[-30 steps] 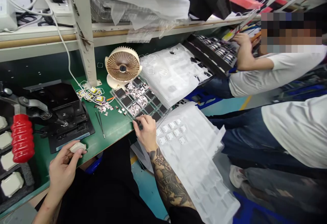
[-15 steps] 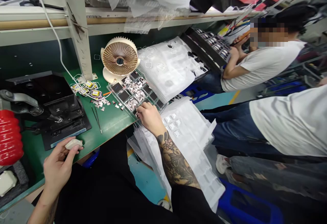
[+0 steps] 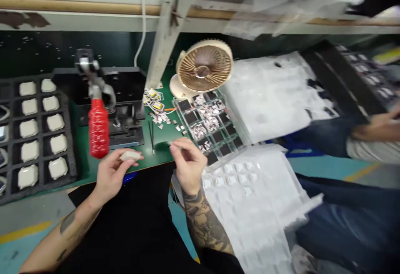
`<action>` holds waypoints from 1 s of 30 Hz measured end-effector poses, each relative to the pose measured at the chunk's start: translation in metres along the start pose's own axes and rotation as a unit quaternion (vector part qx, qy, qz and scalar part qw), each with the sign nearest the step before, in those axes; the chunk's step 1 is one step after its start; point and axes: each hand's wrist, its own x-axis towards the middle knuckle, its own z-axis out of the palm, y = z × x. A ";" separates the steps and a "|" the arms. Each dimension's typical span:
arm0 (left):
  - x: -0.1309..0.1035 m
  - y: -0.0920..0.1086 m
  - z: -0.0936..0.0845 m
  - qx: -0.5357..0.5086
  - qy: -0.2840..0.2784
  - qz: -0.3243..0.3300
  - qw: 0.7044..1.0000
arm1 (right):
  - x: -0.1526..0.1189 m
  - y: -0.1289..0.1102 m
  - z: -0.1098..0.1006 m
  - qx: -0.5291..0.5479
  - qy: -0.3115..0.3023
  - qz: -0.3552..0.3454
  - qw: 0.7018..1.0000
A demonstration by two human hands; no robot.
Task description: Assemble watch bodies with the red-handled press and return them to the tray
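Note:
My left hand (image 3: 109, 177) grips a small white rounded casing (image 3: 130, 155) between thumb and fingers at the front edge of the green bench. To its right, my right hand (image 3: 190, 164) is pinched at the fingertips around a tiny dark piece, too small and blurred to name. Black tweezers (image 3: 151, 137) lie on the bench between the hands. Behind my right hand is a clear compartment tray (image 3: 239, 152) with black square pieces and heaps of small pale pieces. Loose pale bits (image 3: 160, 119) are scattered beside it.
A press with a red handle (image 3: 99, 129) stands behind my left hand. At far left, a dark foam tray (image 3: 70, 157) holds white casings. A beige fan (image 3: 204, 66) stands behind the compartment tray. White sheet trays (image 3: 250, 219) lie at right, near another person's legs (image 3: 350, 219).
The view has swung left, bringing the foam tray into sight. My right hand has left the compartment tray and come closer to my left hand, which still holds the casing.

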 end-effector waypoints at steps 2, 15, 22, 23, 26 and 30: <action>0.001 0.005 0.006 -0.015 0.000 0.011 1.000 | -0.013 -0.006 0.036 0.072 -0.046 -0.004 0.996; 0.001 -0.006 -0.005 -0.073 0.023 0.009 0.997 | -0.026 0.003 0.083 0.114 -0.158 0.059 0.979; -0.003 -0.020 -0.015 -0.083 0.033 0.006 0.996 | -0.024 0.001 0.079 0.011 -0.231 -0.095 0.968; -0.003 -0.020 -0.017 -0.082 0.029 0.008 0.996 | -0.020 -0.002 0.078 0.006 -0.252 -0.122 0.960; 0.001 -0.013 -0.025 -0.096 0.010 0.004 0.995 | 0.002 -0.009 0.076 -0.038 -0.288 -0.198 0.936; 0.004 -0.003 -0.036 -0.161 0.014 -0.019 0.987 | 0.047 -0.011 0.081 -0.104 -0.075 -0.322 0.938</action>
